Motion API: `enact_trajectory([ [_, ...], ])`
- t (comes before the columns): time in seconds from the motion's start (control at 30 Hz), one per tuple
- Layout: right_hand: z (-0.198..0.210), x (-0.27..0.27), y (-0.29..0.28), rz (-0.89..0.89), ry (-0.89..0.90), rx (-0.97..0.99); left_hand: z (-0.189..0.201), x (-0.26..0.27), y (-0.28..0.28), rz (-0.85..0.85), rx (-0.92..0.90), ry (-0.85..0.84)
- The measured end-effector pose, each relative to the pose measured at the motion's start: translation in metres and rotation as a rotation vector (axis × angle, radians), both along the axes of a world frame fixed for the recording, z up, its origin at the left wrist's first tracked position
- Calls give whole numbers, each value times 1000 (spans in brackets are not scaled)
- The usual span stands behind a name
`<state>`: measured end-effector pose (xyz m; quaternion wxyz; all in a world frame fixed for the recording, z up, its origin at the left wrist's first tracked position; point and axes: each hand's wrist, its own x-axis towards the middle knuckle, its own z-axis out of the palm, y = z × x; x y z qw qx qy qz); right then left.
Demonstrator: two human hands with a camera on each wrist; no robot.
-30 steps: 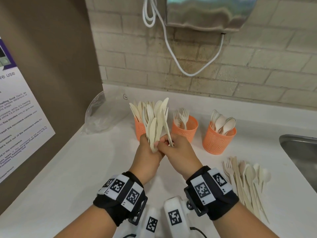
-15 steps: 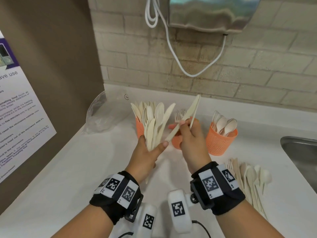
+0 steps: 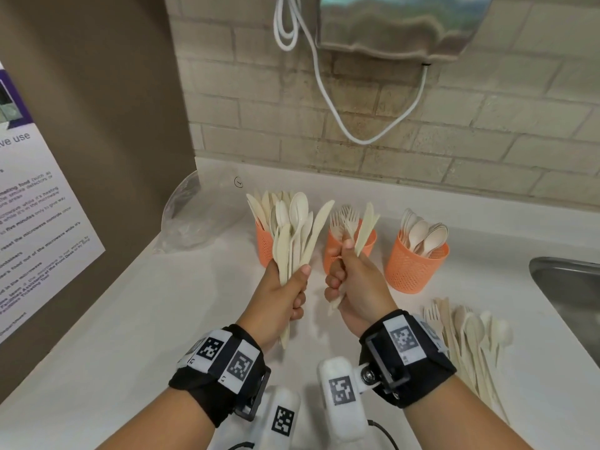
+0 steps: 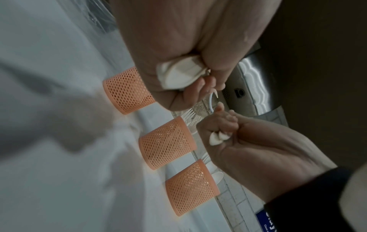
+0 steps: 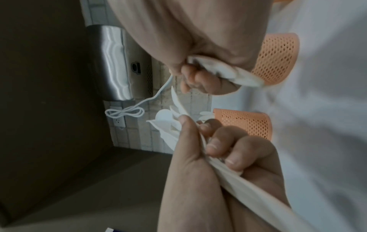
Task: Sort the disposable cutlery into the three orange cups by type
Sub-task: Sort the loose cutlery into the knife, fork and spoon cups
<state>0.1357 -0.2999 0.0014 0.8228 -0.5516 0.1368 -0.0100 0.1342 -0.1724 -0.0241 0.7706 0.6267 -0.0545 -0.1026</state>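
Three orange mesh cups stand in a row at the back of the white counter: the left cup (image 3: 263,246) has knives, the middle cup (image 3: 330,251) forks, the right cup (image 3: 415,269) spoons. My left hand (image 3: 287,292) grips a mixed bundle of cream spoons and knives (image 3: 293,232) upright in front of the left cup. My right hand (image 3: 349,277) grips a couple of cream knives (image 3: 367,227) by their handles in front of the middle cup. The wrist views show both fists closed round handle ends (image 4: 178,73) (image 5: 220,70). A loose pile of cutlery (image 3: 467,339) lies on the counter at the right.
A steel sink (image 3: 571,287) is set into the counter at the far right. A crumpled clear plastic bag (image 3: 194,216) lies at the back left by the brown wall. A metal dispenser (image 3: 399,24) and white cable (image 3: 324,102) hang on the brick wall.
My right hand drew knives out of the left hand's bundle and moved right. The hands were together a second ago and now stand apart, each holding its own cutlery.
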Motion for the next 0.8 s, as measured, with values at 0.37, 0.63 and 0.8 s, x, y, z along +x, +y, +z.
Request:
enact_trajectory([
  [0.37,-1,6,3,-47,-31,-177,-6,3,-1,47,100,-4],
  [0.63,2,-1,-2,-36,-128,-103,-7,3,-1,49,98,28],
  [0.8,6,0,1,133,-205,-389,-1,-4,-6,-26,190,-47],
])
